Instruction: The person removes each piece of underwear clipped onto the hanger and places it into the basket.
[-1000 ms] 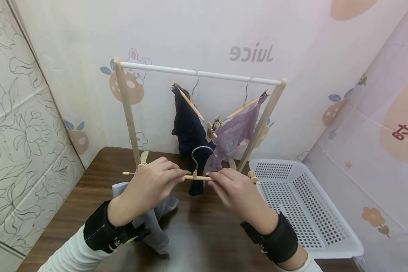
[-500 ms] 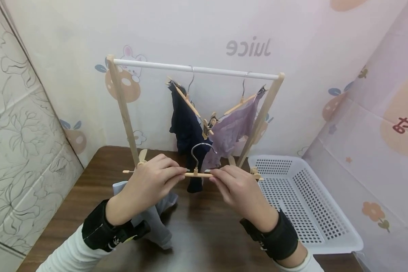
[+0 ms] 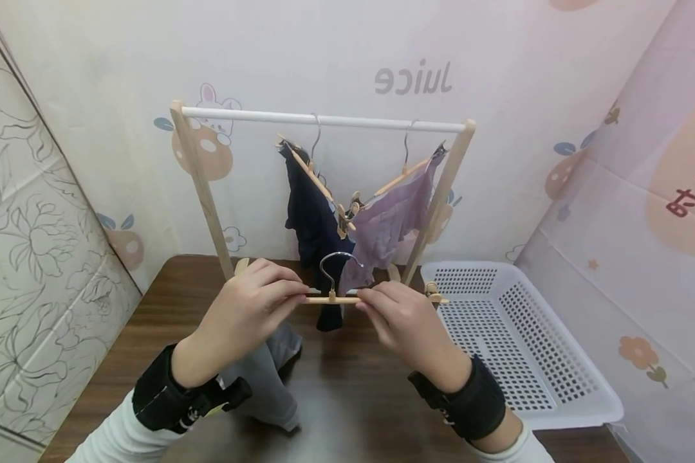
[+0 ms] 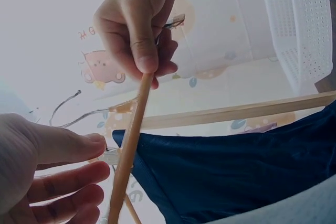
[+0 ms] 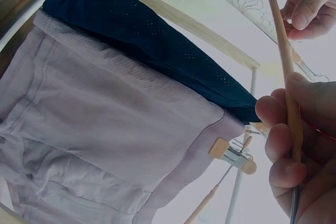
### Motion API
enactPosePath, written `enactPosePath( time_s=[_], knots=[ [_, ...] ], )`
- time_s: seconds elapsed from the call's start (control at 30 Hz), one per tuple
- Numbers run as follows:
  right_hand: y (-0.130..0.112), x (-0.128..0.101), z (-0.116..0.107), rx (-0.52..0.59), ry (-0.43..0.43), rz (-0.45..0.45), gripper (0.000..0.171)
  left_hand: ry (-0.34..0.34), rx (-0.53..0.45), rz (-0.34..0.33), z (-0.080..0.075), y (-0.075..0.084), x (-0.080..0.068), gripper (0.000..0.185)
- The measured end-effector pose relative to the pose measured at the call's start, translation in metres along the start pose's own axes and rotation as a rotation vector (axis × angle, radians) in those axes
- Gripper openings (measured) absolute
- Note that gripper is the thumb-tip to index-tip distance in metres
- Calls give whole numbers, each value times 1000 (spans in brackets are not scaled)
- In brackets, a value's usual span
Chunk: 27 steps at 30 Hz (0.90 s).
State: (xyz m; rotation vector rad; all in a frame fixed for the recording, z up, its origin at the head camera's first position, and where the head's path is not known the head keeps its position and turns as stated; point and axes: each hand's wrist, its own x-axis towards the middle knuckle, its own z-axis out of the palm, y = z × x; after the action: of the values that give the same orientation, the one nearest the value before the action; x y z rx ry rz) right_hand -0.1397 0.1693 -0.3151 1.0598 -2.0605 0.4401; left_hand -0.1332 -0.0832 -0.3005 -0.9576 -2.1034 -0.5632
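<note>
Both hands hold a wooden clip hanger (image 3: 333, 299) level above the brown table (image 3: 347, 399), its metal hook (image 3: 331, 267) pointing up. My left hand (image 3: 298, 294) pinches the bar left of the hook. My right hand (image 3: 366, 301) pinches it on the right. A grey garment (image 3: 266, 379) droops below the left hand onto the table. In the left wrist view the bar (image 4: 131, 135) runs between the left hand's fingers (image 4: 63, 174) and the right hand (image 4: 139, 24). The right wrist view shows the right hand's fingers (image 5: 286, 140) curled round the bar (image 5: 283, 51).
Behind the hands stands a small rack with a white rail (image 3: 324, 120) and wooden posts (image 3: 199, 186). A navy garment (image 3: 309, 212) and a lilac garment (image 3: 390, 222) hang from it on tilted hangers. A white perforated basket (image 3: 515, 341) sits at the right. Walls close in behind and left.
The hands keep their pinch on the hanger, which has drifted slightly left. Its left end and clip are now hidden behind the left hand.
</note>
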Motion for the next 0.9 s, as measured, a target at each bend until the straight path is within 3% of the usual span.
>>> enactPosePath(
  time_s=[0.57, 0.9],
  knots=[
    [4, -4, 0, -1, -11, 15, 18, -46, 7, 14, -13, -7, -4, 29],
    [5, -11, -1, 31, -38, 83, 17, -77, 14, 4, -19, -11, -4, 29]
  ],
)
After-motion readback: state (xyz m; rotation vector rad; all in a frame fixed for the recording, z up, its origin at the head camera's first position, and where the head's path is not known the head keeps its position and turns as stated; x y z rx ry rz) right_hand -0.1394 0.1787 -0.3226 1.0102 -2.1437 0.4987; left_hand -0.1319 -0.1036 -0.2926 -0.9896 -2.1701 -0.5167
